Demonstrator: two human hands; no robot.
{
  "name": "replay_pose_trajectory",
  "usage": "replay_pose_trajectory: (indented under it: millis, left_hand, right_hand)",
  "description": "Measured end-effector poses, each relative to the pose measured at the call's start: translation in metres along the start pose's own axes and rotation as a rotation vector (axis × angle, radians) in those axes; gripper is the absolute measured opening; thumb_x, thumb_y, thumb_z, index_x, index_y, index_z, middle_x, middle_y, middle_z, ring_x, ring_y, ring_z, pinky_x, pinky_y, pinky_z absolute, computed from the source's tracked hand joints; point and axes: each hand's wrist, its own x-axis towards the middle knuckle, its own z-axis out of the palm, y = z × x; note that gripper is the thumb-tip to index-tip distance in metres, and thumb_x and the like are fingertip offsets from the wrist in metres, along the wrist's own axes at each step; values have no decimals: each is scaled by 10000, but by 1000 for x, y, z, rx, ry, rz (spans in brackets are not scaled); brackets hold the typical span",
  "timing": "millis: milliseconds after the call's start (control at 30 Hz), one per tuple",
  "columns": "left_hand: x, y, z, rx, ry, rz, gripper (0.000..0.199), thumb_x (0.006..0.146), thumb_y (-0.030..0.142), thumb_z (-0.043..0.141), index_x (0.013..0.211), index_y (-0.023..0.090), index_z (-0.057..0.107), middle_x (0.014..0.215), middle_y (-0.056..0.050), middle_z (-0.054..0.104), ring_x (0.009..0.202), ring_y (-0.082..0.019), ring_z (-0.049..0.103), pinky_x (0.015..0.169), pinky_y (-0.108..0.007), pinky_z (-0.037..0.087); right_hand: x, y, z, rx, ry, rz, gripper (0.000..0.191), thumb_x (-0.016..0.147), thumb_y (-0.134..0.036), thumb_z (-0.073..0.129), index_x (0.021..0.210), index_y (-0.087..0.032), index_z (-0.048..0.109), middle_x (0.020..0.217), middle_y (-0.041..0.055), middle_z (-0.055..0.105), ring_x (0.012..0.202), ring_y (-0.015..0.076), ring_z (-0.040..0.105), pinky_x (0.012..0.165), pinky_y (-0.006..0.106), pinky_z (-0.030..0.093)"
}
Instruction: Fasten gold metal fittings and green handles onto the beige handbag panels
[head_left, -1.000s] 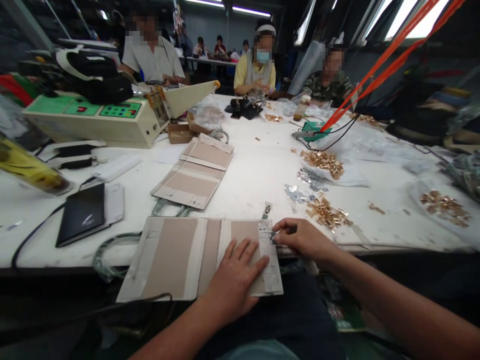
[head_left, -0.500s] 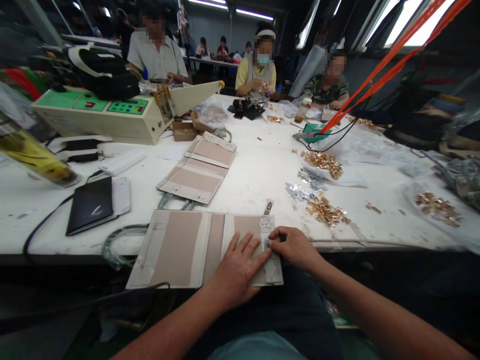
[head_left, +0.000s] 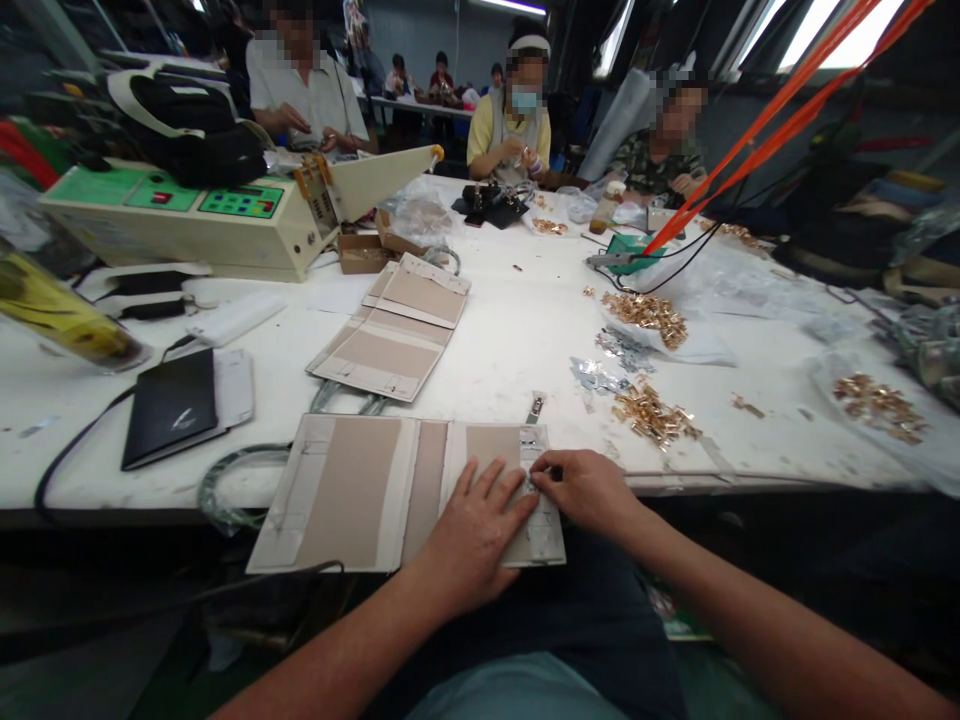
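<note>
An unfolded beige and white cover point(head_left: 352, 490), like an open folder or bag panel, lies at the table's near edge and juts past it. My left hand point(head_left: 474, 525) rests on its right section with the fingers spread. Beside it, my right hand point(head_left: 589, 490) pinches at the pale strip along the cover's right side, fingertips together. What sits between those fingertips is too small to make out. Just above the cover lies a small metal clasp piece point(head_left: 535, 408). Gold metal fittings point(head_left: 654, 412) are heaped to the right, next to flat silver plates point(head_left: 598, 375).
Farther back lie stacked covers point(head_left: 397, 335), a black booklet point(head_left: 176, 410) and a beige machine point(head_left: 187, 230). Orange straps point(head_left: 757, 140) hang over a green-handled tool point(head_left: 630, 254). More gold fittings point(head_left: 877, 408) lie at right. Several co-workers sit across the table.
The view has shifted slightly. My right hand's fingertips have edged a little up and left along the strip. My left hand stays spread on the cover.
</note>
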Motion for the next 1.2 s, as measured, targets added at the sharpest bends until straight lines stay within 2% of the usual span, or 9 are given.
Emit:
replay_pose_trajectory:
  millis: [133,233,333,400,467,633,800,1033,1200]
  left_hand:
    - [2,3,-6,11,-27,-3,771,858,405,718,1551,242,423,1683,-101,328,1561,-394,236,1295,-629,83]
    - [3,3,-8,14,-49,0,772,867,415,716,1557,246,412,1683,-108,330,1556,-407,242,1281,-658,98]
    - [4,1,-8,13,-64,11,773,871,436,717,1557,249,412,1681,-108,338,1555,-408,246,1277,-662,104]
    - [4,0,-8,15,-71,17,785,867,440,717,1563,252,406,1687,-103,329,1560,-404,238,1278,-656,106]
    - [4,-1,-8,19,-74,17,800,862,445,719,1570,257,398,1692,-99,320,1566,-397,231,1281,-648,109]
    - [5,-2,-5,21,-72,11,832,835,475,753,1563,264,412,1686,-94,330,1574,-386,217,1289,-633,97]
    - [5,-2,-5,10,-68,20,874,809,465,789,1567,250,409,1683,-115,330,1573,-399,210,1287,-634,96]
    - [2,-1,-5,26,-41,17,858,801,469,805,1544,254,432,1641,-130,376,1559,-394,236,1289,-618,107]
    - [-2,-4,3,19,1,21,855,796,476,818,1538,263,450,1591,-181,406,1554,-381,262,1289,-607,84]
  right_hand:
    - [-4,4,-14,293,32,-14,217,917,-382,659,979,-250,819,871,28,782,809,213,701,735,311,475]
    - [-10,-4,-33,680,249,-39,288,892,-457,712,745,-209,721,606,-9,625,575,154,568,580,284,421]
    - [-9,-16,-46,1236,459,-117,437,876,-480,723,609,-207,509,503,-62,396,417,95,372,463,267,348]
    - [-3,-21,-46,1511,524,-176,450,875,-455,704,606,-208,440,513,-77,330,386,75,319,428,252,329]
    - [5,-20,-38,1623,545,-185,436,872,-437,689,612,-206,426,510,-83,301,379,69,306,413,238,324]
    - [18,-11,-13,1712,568,-124,445,857,-454,675,618,-206,394,492,-83,293,378,67,285,405,230,319]
    - [17,-16,-4,1716,582,-158,429,862,-421,652,604,-207,385,497,-84,273,375,67,262,401,230,305]
    - [20,-51,-14,1117,316,-226,484,948,-461,656,569,-193,524,479,-35,445,405,94,419,420,248,318]
    - [19,-52,-16,1074,385,-247,499,971,-447,615,553,-200,498,468,-35,446,402,95,412,428,254,323]
